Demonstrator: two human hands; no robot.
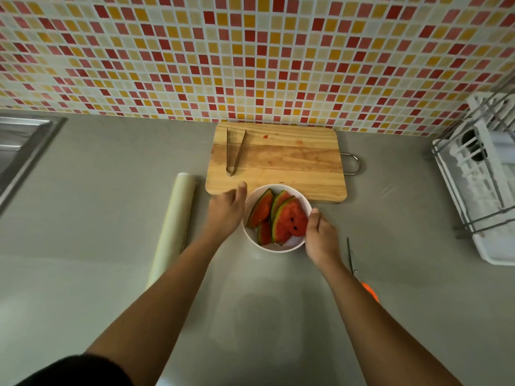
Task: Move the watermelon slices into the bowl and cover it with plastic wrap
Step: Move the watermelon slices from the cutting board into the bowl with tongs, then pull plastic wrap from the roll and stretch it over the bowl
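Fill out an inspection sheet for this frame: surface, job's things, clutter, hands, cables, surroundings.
Surface: grey countertop; a small red scrap lies on the cutting board.
Job's things: watermelon slices lie in the white bowl at the board's near edge; plastic wrap roll lies to its left; whether film covers the bowl cannot be told.
Clutter: tongs on the board; orange-handled scissors right of the bowl, partly behind the forearm.
Hands: left hand beside the bowl's left rim, fingers relaxed; right hand at the right rim, thumb on it, fingers hidden.
Cables: nothing seen.
Surroundings: sink left, dish rack right, tiled wall behind.
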